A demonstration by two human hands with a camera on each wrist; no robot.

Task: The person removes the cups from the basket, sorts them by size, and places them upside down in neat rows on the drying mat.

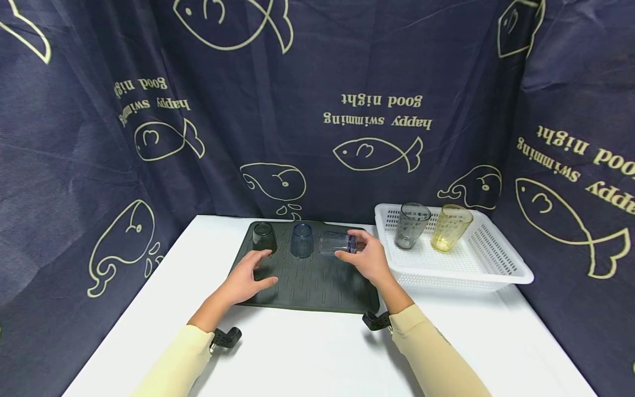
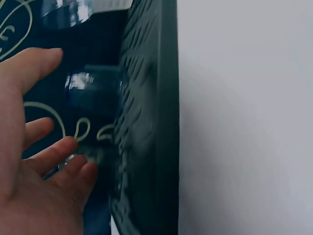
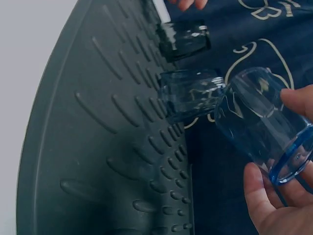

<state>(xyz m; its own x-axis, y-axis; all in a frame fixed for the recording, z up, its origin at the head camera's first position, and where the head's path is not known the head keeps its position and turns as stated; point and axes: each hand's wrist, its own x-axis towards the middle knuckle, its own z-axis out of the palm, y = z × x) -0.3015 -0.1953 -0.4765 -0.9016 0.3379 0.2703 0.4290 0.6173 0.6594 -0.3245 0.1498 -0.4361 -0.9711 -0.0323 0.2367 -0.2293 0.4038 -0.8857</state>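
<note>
My right hand (image 1: 368, 255) grips a clear bluish drinking glass (image 1: 331, 243) by its thicker blue end, fingers and thumb on opposite sides. The glass lies sideways above the dark drying mat (image 1: 307, 286); in the right wrist view the tilted glass (image 3: 259, 117) fills the right. On the mat stand a blue glass (image 1: 301, 242) and a dark grey glass (image 1: 264, 236), both seemingly upside down. My left hand (image 1: 246, 278) hovers over the mat's left side, thumb and fingers spread, just in front of the grey glass. Nothing is in the left hand (image 2: 46, 171).
A white perforated basket (image 1: 506, 267) stands right of the mat, holding a grey glass (image 1: 413, 226) and a yellow glass (image 1: 450, 229), both leaning. White tabletop (image 1: 307, 353) extends in front. A dark blue fish-print cloth (image 1: 278, 110) hangs behind and at the sides.
</note>
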